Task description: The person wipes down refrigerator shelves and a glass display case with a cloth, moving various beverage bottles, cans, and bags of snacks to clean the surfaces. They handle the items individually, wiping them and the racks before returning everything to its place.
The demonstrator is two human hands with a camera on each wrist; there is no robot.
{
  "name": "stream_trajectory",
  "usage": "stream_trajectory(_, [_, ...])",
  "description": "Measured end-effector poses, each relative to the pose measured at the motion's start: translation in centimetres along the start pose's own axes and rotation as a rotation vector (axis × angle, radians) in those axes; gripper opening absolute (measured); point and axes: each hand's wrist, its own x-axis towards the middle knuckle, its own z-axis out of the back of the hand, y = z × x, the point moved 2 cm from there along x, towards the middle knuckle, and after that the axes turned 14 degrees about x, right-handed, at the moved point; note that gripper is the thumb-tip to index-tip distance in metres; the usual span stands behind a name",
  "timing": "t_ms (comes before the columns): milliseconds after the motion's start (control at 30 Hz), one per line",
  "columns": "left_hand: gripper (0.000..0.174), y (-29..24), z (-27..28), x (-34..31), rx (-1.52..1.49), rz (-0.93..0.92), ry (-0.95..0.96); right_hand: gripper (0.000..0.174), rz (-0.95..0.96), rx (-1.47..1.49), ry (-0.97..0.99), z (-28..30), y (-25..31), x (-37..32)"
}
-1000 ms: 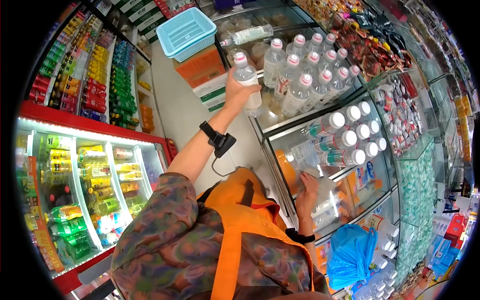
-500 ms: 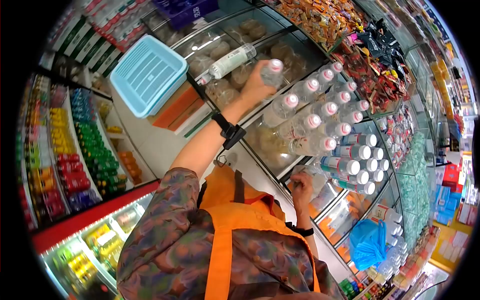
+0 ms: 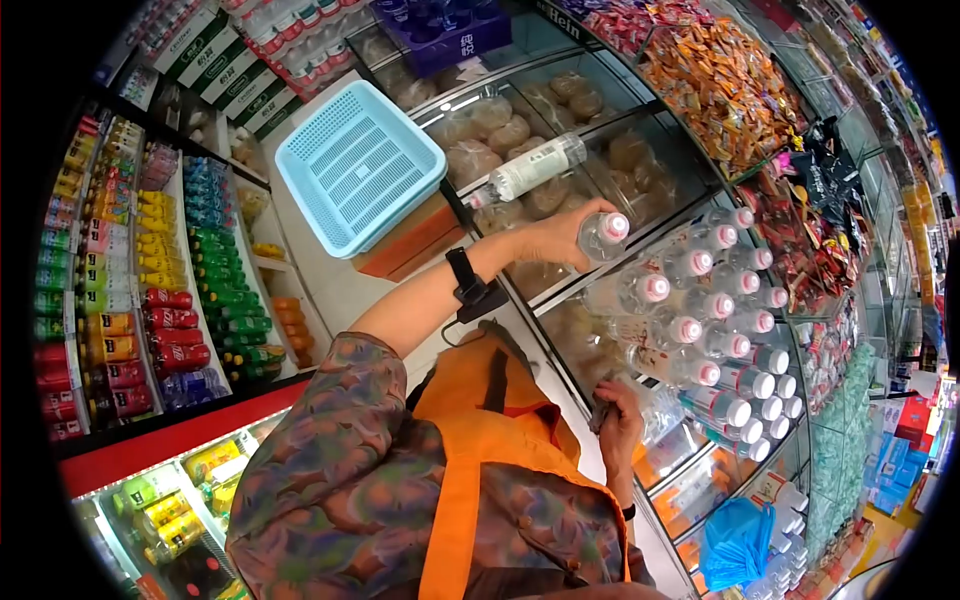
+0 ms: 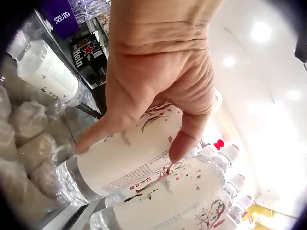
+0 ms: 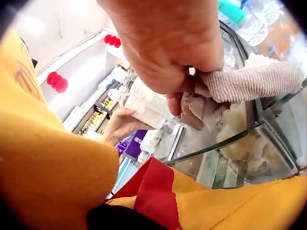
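My left hand (image 3: 555, 238) grips a clear water bottle (image 3: 603, 240) with a white label and pale cap. In the left wrist view, thumb and fingers wrap the label of this bottle (image 4: 129, 153), right beside another labelled bottle (image 4: 177, 196). Rows of similar bottles (image 3: 690, 310) stand on the glass counter (image 3: 560, 318). My right hand (image 3: 622, 425) is near the counter's front edge. Between its fingers is a ribbed, greyish-pink cloth (image 5: 254, 84), bunched up and hanging out to one side.
One bottle (image 3: 535, 168) lies on its side on the glass, above bagged round goods. A light-blue basket (image 3: 425, 150) sits on a cardboard box beside the counter. White-capped bottles (image 3: 745, 410) and a blue bag (image 3: 738, 545) are farther right. Drink shelves (image 3: 220, 270) line the left.
My left hand has carried the bottle from beside the counter to the upright bottles on it. My right hand, earlier spread low over the counter, now has its fingers curled around the cloth.
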Motion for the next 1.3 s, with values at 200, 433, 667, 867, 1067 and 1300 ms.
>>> stream_trajectory(200, [0.081,2.0,1.0,1.6,0.081,-0.003,0.161,0.029,0.054,-0.058,0.021,-3.5,2.1,2.2])
stream_trajectory(433, [0.078,5.4,8.8,4.3,0.771,-0.149,-0.05,0.028,0.047,-0.061,-0.157,-6.9,5.0,4.5])
stream_trajectory(667, [0.133,10.3,11.7,5.5,1.084,0.297,0.164,0.024,0.043,-0.103,-0.308,-7.7,6.0,4.4])
stream_trajectory(867, [0.09,8.6,13.0,8.3,0.475,0.328,0.151,0.025,-0.006,-0.132,-0.451,-7.5,5.4,1.9])
stream_trajectory(1067, [0.052,-0.3,10.9,14.8,0.049,0.464,0.609,0.027,-0.086,-0.078,-0.556,-7.8,4.6,0.0])
stream_trajectory(1300, [0.034,-1.1,4.6,22.1,0.207,0.48,0.744,0.027,-0.171,-0.109,-0.691,-7.1,5.2,-2.1])
